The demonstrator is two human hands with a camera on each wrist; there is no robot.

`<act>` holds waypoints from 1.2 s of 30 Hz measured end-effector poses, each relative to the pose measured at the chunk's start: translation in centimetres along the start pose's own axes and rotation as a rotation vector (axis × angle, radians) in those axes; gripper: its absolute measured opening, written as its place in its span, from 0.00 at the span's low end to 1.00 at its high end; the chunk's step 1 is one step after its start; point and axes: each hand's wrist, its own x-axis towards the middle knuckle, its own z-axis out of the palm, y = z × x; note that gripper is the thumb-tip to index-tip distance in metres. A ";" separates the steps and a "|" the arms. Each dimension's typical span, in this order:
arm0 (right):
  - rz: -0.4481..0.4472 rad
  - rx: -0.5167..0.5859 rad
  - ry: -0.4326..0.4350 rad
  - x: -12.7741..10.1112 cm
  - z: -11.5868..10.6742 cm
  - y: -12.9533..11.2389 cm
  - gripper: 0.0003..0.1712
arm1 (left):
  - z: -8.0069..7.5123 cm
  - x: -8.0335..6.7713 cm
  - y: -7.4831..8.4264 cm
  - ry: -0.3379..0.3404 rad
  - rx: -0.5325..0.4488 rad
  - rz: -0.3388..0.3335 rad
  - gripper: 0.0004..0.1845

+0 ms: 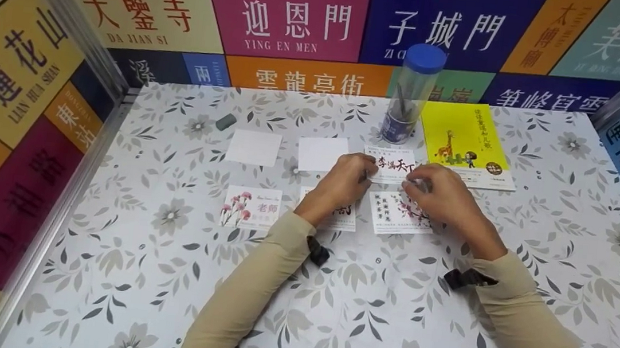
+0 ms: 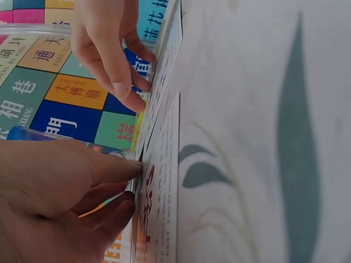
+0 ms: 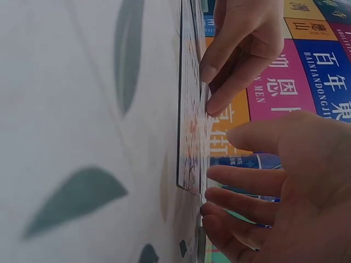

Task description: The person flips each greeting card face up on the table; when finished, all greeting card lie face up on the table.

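Floral tablecloth [image 1: 161, 273]; both hands, left [image 1: 343, 184] and right [image 1: 439, 198], pinch calligraphy card [image 1: 394, 168] edges.

We see a white tablecloth [image 1: 387, 320] w/ grey floral print, yellow book [image 1: 466, 136], blue-capped tube [image 1: 413, 92] — beige sleeves [image 1: 252, 289].

Thin paper card [image 1: 394, 168], smooth, faintly glossy. The surface [image 1: 446, 303] wears smooth floral vinyl with soft sheen. At twelve o'clock, clear plastic tube [image 1: 410, 101]; glossy-covered book [image 1: 466, 138].
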 end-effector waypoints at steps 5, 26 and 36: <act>0.010 -0.023 -0.026 -0.1 -0.1 0.0 0.20 | -0.4 -0.1 1.2 -0.061 0.063 -0.065 0.13; -0.022 -0.023 -0.056 -0.1 -0.2 0.0 0.21 | -0.7 -0.3 1.0 -0.087 0.099 -0.062 0.13; -0.076 0.030 -0.043 0.1 0.0 -1.1 0.24 | -5.0 -2.3 -0.5 0.014 0.003 -0.091 0.20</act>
